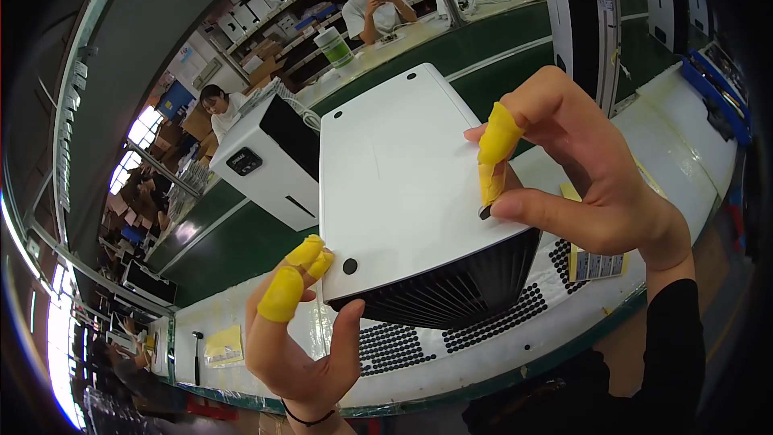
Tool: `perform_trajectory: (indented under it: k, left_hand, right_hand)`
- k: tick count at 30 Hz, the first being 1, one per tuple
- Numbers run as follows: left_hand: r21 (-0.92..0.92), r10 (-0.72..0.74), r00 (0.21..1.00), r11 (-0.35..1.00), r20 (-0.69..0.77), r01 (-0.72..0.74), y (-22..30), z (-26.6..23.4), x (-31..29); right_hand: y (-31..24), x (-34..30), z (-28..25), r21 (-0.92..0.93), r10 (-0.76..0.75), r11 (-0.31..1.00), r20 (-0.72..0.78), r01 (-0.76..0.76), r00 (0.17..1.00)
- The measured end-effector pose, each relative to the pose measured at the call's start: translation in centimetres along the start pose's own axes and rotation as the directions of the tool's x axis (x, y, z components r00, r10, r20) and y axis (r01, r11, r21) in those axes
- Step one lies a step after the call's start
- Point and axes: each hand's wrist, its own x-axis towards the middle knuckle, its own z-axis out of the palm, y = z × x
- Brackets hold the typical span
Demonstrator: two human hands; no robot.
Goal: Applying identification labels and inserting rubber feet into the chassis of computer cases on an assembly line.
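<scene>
at six o'clock a white perforated sheet (pixel 419 346) lies on the pale workbench (pixel 692 153), and the white appliance housing (pixel 394 185) rests on it, laid over so a flat white panel faces up and its black louvred grille (pixel 459 290) faces the person. the left hand (pixel 302 338) comes in at seven o'clock, its fingers in yellow finger cots (pixel 282 294), curled loosely against the near left corner of the housing, the thumb up along the grille edge; it braces the corner and does not pinch anything that shows. just beside those fingertips, a small black foot pad (pixel 349 266) sits in the panel. at three o'clock the right hand (pixel 596 185) reaches over the right edge, thumb and cotted forefinger pressed together on a small dark round piece (pixel 485 211) touching the panel, likely another foot pad. the step in hand looks like seating that pad at the near right corner; the next move would call for a firm, square press while the left hand keeps the housing from sliding. two more dark dots show at the far corners, toward twelve o'clock. beyond, at ten o'clock, a second white appliance (pixel 270 165) stands on the green belt (pixel 233 242), and seated co-workers face a further bench at eleven to twelve o'clock.
</scene>
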Motion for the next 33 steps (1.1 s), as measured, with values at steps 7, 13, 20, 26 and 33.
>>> perform_trajectory:
  k: [7, 13, 20, 26, 33]
  left_hand:
    - [0.107, 0.315, 0.936, 0.937, 0.158, -0.334, -1.6, 0.0, -0.3]
    - [0.119, 0.296, 0.955, 0.949, -0.021, -0.292, -1.8, 1.6, -1.0]
    - [0.129, 0.255, 0.947, 0.964, -0.194, -0.233, -2.2, 3.9, -2.4]
    - [0.058, 0.2, 0.926, 0.98, -0.32, -0.191, -2.5, 4.4, -3.0]
    - [0.317, 0.229, 0.952, 0.935, -0.205, -0.156, -1.2, 3.3, -3.0]
  right_hand:
    - [-0.8, 0.1, -0.6, 0.009, 0.121, 0.993, 0.034, -0.121, 0.992]
    - [-1.0, 1.0, -0.8, -0.016, 0.092, 0.996, 0.081, -0.091, 0.993]
    - [-2.3, 1.6, -1.3, -0.353, -0.032, 0.931, 0.163, 0.088, 0.986]
    - [-2.7, -0.3, -0.5, -0.595, -0.198, 0.76, 0.173, 0.263, 0.965]
    - [-3.1, -2.8, 1.4, -0.793, -0.27, 0.58, 0.032, 0.189, 0.962]
